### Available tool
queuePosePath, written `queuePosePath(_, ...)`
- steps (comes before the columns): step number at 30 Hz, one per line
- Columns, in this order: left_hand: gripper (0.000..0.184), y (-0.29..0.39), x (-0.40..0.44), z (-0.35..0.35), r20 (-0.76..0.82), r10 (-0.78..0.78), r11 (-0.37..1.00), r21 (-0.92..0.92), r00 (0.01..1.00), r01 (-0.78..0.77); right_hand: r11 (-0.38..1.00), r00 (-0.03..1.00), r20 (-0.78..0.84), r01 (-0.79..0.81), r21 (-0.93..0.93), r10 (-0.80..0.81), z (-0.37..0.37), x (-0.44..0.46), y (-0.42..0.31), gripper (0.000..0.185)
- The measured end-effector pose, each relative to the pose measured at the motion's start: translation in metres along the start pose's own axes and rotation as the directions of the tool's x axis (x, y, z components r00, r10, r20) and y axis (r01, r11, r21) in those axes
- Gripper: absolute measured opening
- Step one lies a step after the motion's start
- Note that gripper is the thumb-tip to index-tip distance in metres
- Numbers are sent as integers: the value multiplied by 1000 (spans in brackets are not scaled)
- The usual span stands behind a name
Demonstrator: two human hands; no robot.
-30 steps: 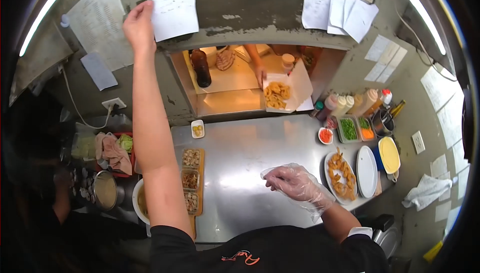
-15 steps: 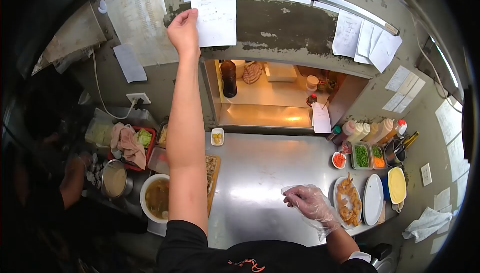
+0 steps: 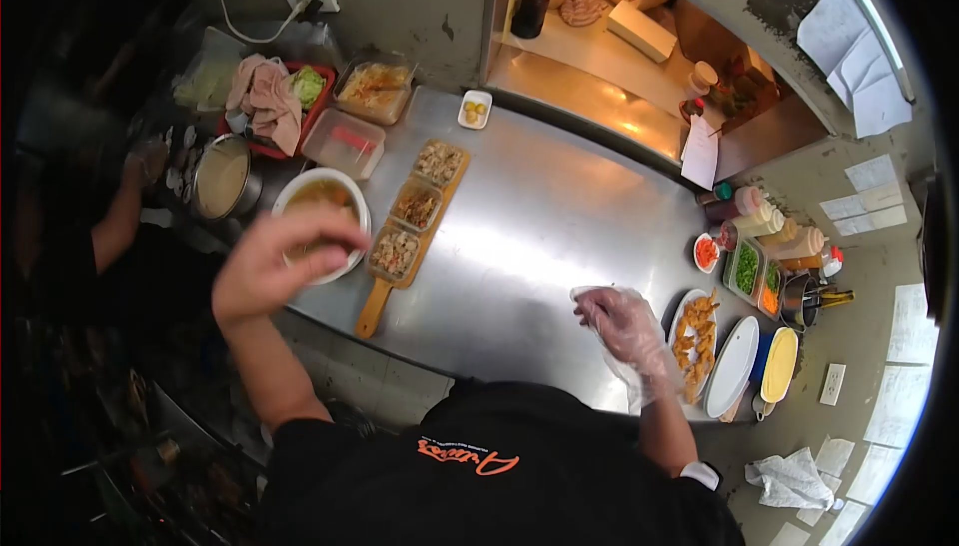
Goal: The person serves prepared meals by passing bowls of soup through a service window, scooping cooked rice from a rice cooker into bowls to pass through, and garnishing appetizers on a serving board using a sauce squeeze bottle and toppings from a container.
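Observation:
My left hand (image 3: 285, 258) is bare and hangs over the near side of a white bowl of soup (image 3: 362, 208), its fingers curved and apart, with nothing seen between them. To its right, a wooden board (image 3: 375, 308) carries glass containers of chopped food (image 3: 395, 252). My right hand (image 3: 624, 326), in a clear plastic glove, is held above the steel counter (image 3: 499, 276) with its fingers curled together; whether something small is inside cannot be made out. Just right of it, fried pieces (image 3: 694, 336) lie on an oval white plate.
An empty oval plate (image 3: 733, 366), sauce bottles (image 3: 764, 218) and tubs of chopped vegetables (image 3: 746, 268) stand at the right. A lit pass-through window (image 3: 599, 76) opens behind. At the left are a pot (image 3: 222, 178), a red basket (image 3: 318, 96) and a co-worker's arm (image 3: 125, 206).
My left hand has come down from the paper on the wall rail to the soup bowl. The view has tilted down and turned. The co-worker's hand and the food box have left the window.

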State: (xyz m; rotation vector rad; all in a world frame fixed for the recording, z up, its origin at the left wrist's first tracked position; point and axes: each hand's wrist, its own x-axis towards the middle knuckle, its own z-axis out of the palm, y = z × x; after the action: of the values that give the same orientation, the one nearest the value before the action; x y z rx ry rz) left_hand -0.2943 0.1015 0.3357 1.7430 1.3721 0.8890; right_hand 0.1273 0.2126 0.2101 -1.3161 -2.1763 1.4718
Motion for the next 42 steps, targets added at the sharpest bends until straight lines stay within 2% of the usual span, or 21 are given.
queuePosePath(2, 24, -37, -56, 43, -7, -452, 883, -141, 892, 447, 995, 994, 64, 95, -26, -93, 10, 25, 6, 20)
queuePosePath(4, 30, -92, -101, 100, -40, -682, 728, 63, 730, 683, 972, 974, 178, 166, -164, -136, 16, 65, 5, 25)
queuePosePath(7, 44, -151, -123, 190, -453, -616, 567, 312, 644, 762, 996, 965, 250, 63, 62, -76, 51, 141, 56, 20)
queuePosePath(9, 53, -172, -117, 230, -667, -466, 555, 291, 581, 779, 982, 875, 473, -13, -189, 102, 69, 164, 37, 17)
queuePosePath(10, 55, -180, -121, 236, -683, -438, 543, 316, 584, 778, 796, 713, 587, 578, -182, -383, 95, 173, 68, 17)
queuePosePath(11, 58, -193, -126, 240, -682, -401, 558, 348, 612, 753, 290, 354, 540, 935, -203, -764, 120, 185, 99, 17)
queuePosePath(12, 60, -208, -115, 249, -672, -348, 602, 374, 654, 705, 329, 285, 266, 934, 139, -921, 147, 176, 113, 21)
queuePosePath(14, 50, -225, -113, 261, -733, -302, 599, 351, 609, 720, 765, 784, 431, 585, -270, -447, 122, 96, 47, 21)
queuePosePath(18, 42, -250, -126, 266, -755, -200, 589, 416, 624, 692, 739, 829, 523, 476, -476, -197, 44, 74, 175, 20)
queuePosePath(20, 44, -239, -131, 273, -741, -234, 539, 440, 630, 718, 910, 950, -8, 298, -287, -313, -56, 30, 258, 18)
queuePosePath(21, 45, -235, -130, 275, -737, -277, 466, 458, 616, 757, 801, 848, -429, -10, -599, -310, -97, 1, 257, 15)
queuePosePath(22, 45, -223, -127, 280, -770, -238, 396, 479, 592, 783, 178, 961, -174, -137, -974, -215, -167, -7, 277, 11)
queuePosePath(23, 45, -208, -125, 289, -804, -195, 319, 489, 562, 812, 116, 929, -370, -366, -923, -16, -216, -17, 286, 11)
queuePosePath(24, 46, -194, -127, 299, -836, -150, 232, 489, 527, 841, 353, 853, -501, -518, -779, 146, -262, -16, 325, 18)
queuePosePath(28, 39, -209, -211, 330, -833, -48, 349, 503, 551, 791, 720, 833, -552, -372, -587, -20, -319, -16, 383, 26)
queuePosePath(30, 26, -182, -236, 359, -808, -173, 335, 489, 563, 805, 638, 901, -396, -412, -650, 178, -326, -5, 385, 29)
queuePosePath(32, 19, -165, -267, 383, -786, -419, 328, 336, 455, 883, 664, 865, -426, -484, -570, 265, -333, -5, 383, 31)
queuePosePath(33, 18, -161, -284, 398, -750, -547, 308, 232, 371, 923, 746, 892, -449, -334, -576, 53, -333, -7, 395, 33)
queuePosePath(38, 18, -170, -362, 465, -526, -837, 278, -171, 151, 945, 740, 888, -453, -256, -623, -74, -341, -9, 429, 29)
queuePosePath(40, 19, -165, -359, 465, -404, -899, 260, -186, 167, 948, 847, 832, -553, -269, -459, -36, -356, -17, 425, 27)
queuePosePath(42, 20, -181, -366, 468, -298, -934, 266, -205, 199, 942, 956, 746, -600, -257, 144, 291, -365, -25, 410, 31)
